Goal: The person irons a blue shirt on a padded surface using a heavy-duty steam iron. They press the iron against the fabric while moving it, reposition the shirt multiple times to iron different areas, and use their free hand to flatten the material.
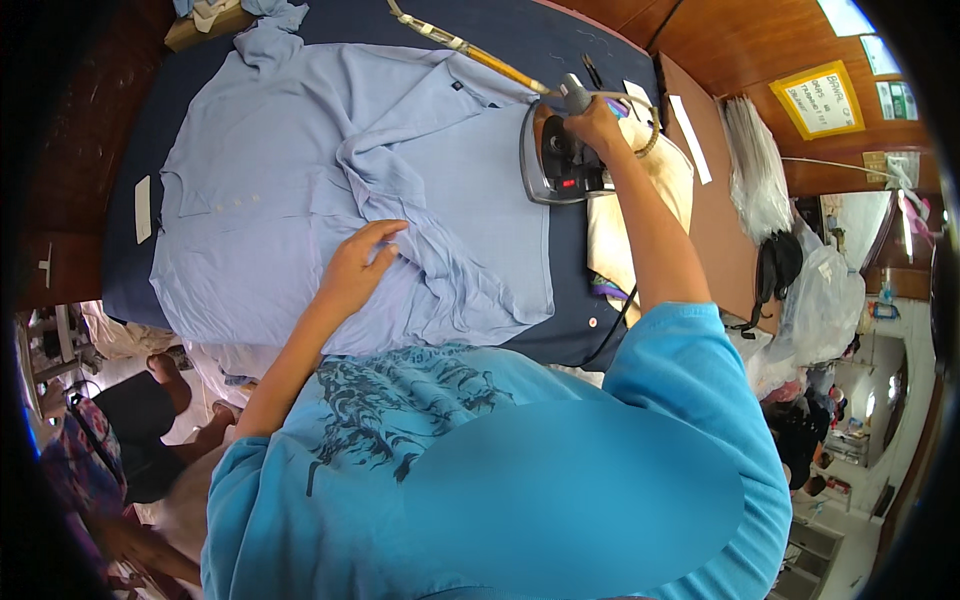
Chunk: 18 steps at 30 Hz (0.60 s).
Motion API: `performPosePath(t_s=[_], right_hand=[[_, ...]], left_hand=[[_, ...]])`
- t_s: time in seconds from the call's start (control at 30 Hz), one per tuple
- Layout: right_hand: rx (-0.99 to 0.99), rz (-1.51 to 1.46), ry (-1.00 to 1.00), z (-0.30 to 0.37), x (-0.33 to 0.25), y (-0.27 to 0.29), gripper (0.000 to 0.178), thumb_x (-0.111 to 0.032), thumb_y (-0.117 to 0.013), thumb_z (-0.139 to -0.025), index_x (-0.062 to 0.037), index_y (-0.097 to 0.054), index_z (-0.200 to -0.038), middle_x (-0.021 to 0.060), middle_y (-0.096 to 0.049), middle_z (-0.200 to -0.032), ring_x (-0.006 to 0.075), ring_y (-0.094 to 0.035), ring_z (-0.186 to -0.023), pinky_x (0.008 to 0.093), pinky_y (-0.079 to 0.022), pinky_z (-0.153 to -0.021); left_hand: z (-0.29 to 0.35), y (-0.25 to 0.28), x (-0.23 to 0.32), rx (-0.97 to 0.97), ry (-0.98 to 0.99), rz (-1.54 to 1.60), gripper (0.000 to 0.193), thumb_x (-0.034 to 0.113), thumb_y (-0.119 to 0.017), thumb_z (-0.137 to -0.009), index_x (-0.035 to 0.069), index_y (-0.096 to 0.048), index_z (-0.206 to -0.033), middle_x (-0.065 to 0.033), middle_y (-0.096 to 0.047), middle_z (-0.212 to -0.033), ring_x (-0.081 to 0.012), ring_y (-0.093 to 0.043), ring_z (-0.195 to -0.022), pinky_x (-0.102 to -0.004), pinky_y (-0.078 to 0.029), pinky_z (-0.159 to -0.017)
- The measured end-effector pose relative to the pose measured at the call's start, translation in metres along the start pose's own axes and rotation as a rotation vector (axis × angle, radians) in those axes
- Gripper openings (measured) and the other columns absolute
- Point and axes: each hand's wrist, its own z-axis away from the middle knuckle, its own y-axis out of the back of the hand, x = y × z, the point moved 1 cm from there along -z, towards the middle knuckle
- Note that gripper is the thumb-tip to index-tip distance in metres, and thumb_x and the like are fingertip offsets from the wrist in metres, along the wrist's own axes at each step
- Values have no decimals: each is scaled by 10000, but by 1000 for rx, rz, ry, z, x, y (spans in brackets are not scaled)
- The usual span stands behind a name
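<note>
A light blue shirt lies spread over the dark-covered ironing table, its middle bunched in folds and its right part fairly smooth. My right hand is wrapped round the handle of a clothes iron, which has a small red light. The iron sits at the shirt's right edge, beside a cream folded cloth. My left hand rests on the shirt by the bunched folds, its fingers stretched out and holding nothing.
A yellowish hose runs in from the far edge to the iron. The cream cloth lies on the right, near hanging plastic bags. Another person sits at lower left. A white strip lies by the table's left edge.
</note>
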Motion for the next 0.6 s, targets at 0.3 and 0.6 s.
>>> performPosePath(t_s=[0.3,0.6], right_hand=[[36,28,60,-9,-1,1,622,-238,-727,-592,50,-505,-1096,266,-601,-1058,355,-586,-1027,372,-464,-874],[-212,-74,7,29,-4,17,662,-219,-728,-595,40,-482,-1152,220,-593,-1060,318,-588,-982,357,-470,-822]], left_hand=[[18,8,-7,43,50,93,325,76,-495,-899,0,-511,-1214,-85,-579,-1176,-171,-534,-1087,-290,-385,-942],[24,22,-11,81,109,124,315,87,-487,-908,5,-513,-1211,-79,-569,-1158,-150,-525,-1054,-274,-379,-939]])
